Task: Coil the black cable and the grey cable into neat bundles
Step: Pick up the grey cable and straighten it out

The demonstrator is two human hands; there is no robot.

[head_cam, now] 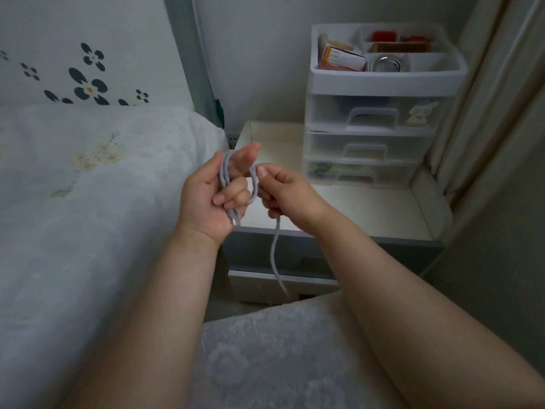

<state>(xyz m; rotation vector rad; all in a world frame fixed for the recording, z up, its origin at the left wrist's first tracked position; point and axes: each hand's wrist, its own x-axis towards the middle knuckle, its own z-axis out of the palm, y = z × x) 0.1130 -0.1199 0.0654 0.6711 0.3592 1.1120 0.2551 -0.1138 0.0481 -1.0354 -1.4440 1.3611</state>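
Several loops of thin grey braided cable (224,175) wound around the left hand (211,196), thumb curled over them, right hand (280,191) pinching the strand, tail dangling below, white bedside table (368,208) behind.

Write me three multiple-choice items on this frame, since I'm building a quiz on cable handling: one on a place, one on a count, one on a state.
1. Where are the grey cable loops?
A. around the left hand
B. on the bed
C. in a drawer

2. How many drawers does the plastic organiser show?
A. one
B. three
C. five

3. The cable's loose end is:
A. hanging below the right hand
B. knotted
C. plugged in

Answers: 1 A, the loops circle its fingers; 2 B, three handles stacked; 3 A, the tail dangles freely.
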